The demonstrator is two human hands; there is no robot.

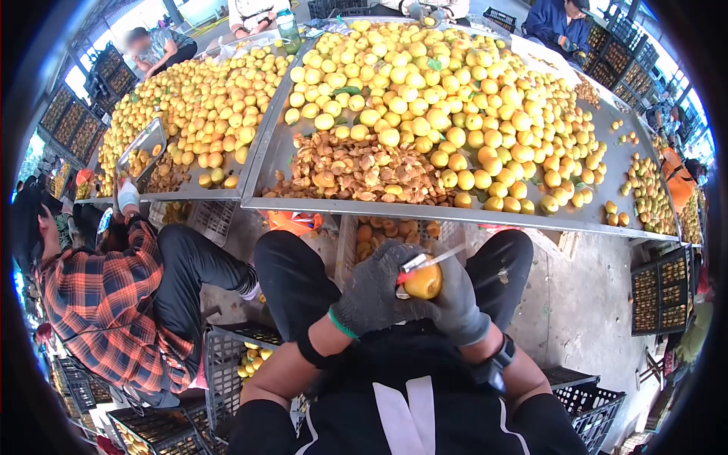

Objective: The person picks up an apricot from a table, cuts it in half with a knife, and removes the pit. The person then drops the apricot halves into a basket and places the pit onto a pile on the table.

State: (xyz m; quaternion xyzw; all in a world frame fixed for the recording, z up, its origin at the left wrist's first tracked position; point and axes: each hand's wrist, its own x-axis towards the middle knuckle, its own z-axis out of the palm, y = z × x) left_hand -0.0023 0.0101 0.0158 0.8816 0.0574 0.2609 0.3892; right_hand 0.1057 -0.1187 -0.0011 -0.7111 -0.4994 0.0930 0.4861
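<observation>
Both of my hands wear grey gloves and meet above my lap. My left hand, its glove edged in green, is closed around a small red-handled knife with a thin blade that points right. My right hand closes on a yellow-orange apricot, which sits between both hands close to the knife handle. Part of the handle is hidden by the gloved fingers. Below the table edge, behind my hands, a crate holds orange fruit pieces.
A metal table in front bears a heap of yellow fruit and a pile of brownish-orange pieces. At left sits a co-worker in a plaid shirt; others are across the table. Black crates stand on the floor on both sides.
</observation>
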